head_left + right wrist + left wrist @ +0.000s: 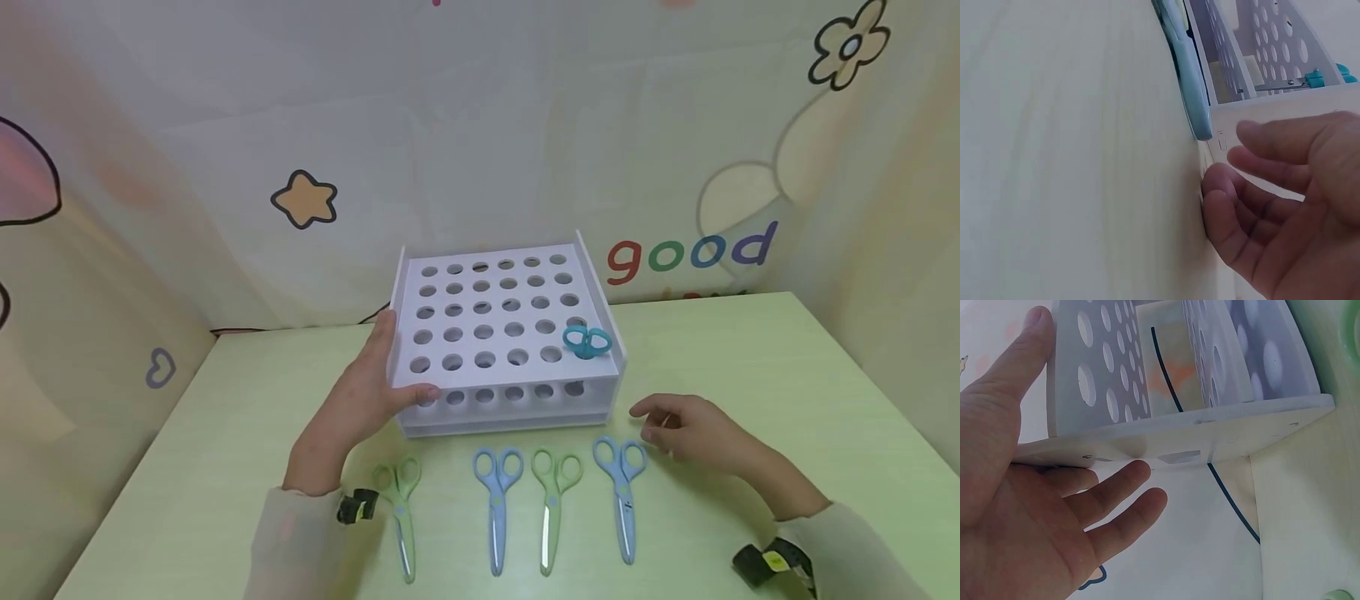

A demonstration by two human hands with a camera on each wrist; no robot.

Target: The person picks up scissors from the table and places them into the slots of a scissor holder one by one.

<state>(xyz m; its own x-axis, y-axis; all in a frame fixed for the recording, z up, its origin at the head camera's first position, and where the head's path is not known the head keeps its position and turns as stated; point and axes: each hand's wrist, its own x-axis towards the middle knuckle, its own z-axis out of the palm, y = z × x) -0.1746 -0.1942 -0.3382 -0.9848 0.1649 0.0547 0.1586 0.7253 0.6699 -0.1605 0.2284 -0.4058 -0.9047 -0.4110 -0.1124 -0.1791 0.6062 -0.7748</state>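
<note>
White rack (498, 345) is standing far centre | our left hand (348, 404) is gripping its left side, thumb over the near edge | our right hand (697, 429) is holding nothing, fingers loosely curled, beside the rightmost blue scissors (625, 512) | teal scissors (588, 342) are sitting at the rack's right | three more scissors (497, 525) are lying near.

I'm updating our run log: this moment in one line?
left hand: touches rack | right hand: empty, near rightmost scissors | teal scissors: in rack
</note>
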